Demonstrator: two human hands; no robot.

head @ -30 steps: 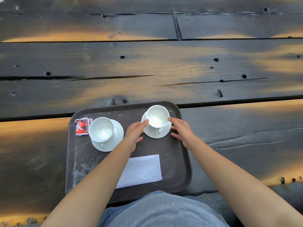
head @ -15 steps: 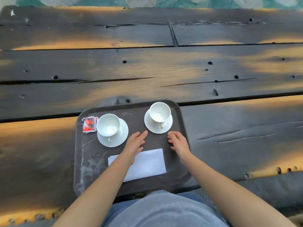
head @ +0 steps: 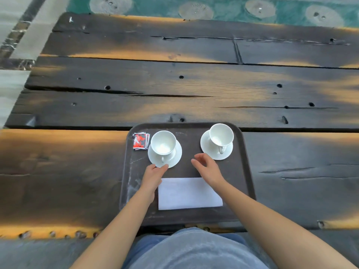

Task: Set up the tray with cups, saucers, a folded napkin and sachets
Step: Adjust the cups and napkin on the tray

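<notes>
A dark brown tray [head: 242, 171] lies at the table's near edge. On it, a white cup [head: 163, 142] stands on a saucer [head: 175, 159] at the left, and a second white cup [head: 221, 134] on its saucer [head: 206, 144] at the back right. Red and white sachets [head: 140, 141] are stacked in the tray's back left corner. A folded white napkin [head: 189, 193] lies flat near the front. My left hand [head: 154, 176] touches the near rim of the left saucer. My right hand [head: 207, 167] hovers with fingers apart between the two saucers, holding nothing.
The tray rests on a dark, weathered plank table [head: 174, 90] with knot holes and cracks. Beyond the table's far edge is a teal patterned floor [head: 223, 8]. Pale tiled floor [head: 11, 82] shows at the left.
Both hands left the right-hand saucer, drew back toward me, then shifted left. My left hand now touches the left saucer. The view has tilted up and pulled back.
</notes>
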